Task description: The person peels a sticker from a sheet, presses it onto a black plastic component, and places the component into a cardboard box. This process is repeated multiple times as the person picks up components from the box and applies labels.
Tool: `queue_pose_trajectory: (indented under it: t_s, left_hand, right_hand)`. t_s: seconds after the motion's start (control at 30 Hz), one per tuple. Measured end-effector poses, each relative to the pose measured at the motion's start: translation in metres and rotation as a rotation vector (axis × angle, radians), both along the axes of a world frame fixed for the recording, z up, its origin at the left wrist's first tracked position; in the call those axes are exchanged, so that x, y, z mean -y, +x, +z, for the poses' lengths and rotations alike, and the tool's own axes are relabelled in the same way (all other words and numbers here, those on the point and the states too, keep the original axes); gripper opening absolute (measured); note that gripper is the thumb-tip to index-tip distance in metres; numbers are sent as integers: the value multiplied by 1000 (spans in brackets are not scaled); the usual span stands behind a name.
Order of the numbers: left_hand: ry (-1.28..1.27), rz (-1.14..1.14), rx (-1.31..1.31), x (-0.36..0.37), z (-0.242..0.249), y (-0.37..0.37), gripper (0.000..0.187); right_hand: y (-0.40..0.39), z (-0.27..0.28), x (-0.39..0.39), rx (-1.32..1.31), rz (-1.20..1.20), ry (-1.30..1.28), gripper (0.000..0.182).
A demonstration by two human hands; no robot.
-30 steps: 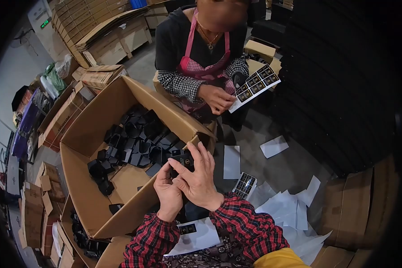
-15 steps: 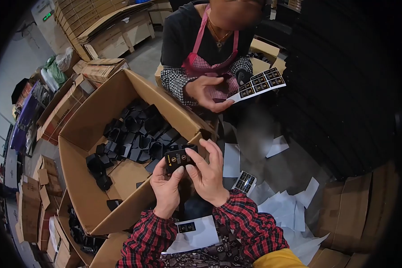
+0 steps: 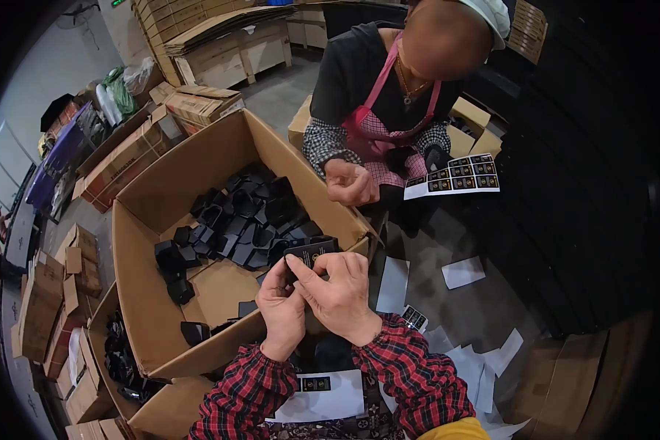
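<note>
A black plastic part [image 3: 323, 246] with a black label bearing yellow and white print is held over the near edge of a large cardboard box [image 3: 220, 343]. My left hand [image 3: 280, 312] grips its left end, fingers closed around it. My right hand [image 3: 339, 295] is closed at its near side, with a finger lying across the label's left part and covering some of the print. Several similar black parts [image 3: 242, 220] lie heaped in the box. On my lap rests a white label sheet [image 3: 330, 403] with a few black labels left on it.
Across from me a person in a pink apron [image 3: 370, 125] holds a sheet of black labels [image 3: 458, 176]. White papers [image 3: 462, 273] and a small label sheet [image 3: 415, 317] lie on the floor to the right. Cardboard boxes [image 3: 128, 165] stand at the left, another [image 3: 557, 374] at lower right.
My right hand has turned inward and its fingers have come down over the label. The co-worker's free hand has curled closed. The view has shifted, moving the scene rightward.
</note>
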State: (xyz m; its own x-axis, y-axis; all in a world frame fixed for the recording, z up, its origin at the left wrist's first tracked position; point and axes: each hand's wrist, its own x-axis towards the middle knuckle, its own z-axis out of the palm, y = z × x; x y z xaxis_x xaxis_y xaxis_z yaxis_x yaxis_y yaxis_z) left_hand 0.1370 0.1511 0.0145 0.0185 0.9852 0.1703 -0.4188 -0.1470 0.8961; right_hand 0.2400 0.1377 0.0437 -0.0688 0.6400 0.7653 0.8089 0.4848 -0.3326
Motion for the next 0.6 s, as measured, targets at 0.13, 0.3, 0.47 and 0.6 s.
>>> queue_pose_trajectory:
  t_s: [0.13, 0.3, 0.47, 0.6]
  left_hand:
    - [51, 13, -7, -2, 0, -4, 40]
    - [8, 8, -30, -8, 10, -18, 35]
    - [70, 81, 66, -30, 11, -67, 34]
    - [143, 208, -87, -18, 34, -149, 29]
  right_hand:
    - [-2, 0, -3, -56, 20, 0, 36]
    - [11, -20, 16, -306, 10, -60, 26]
    - [35, -86, 94, -652, 2, -611, 17]
    - [22, -128, 172, -872, -45, -861, 18]
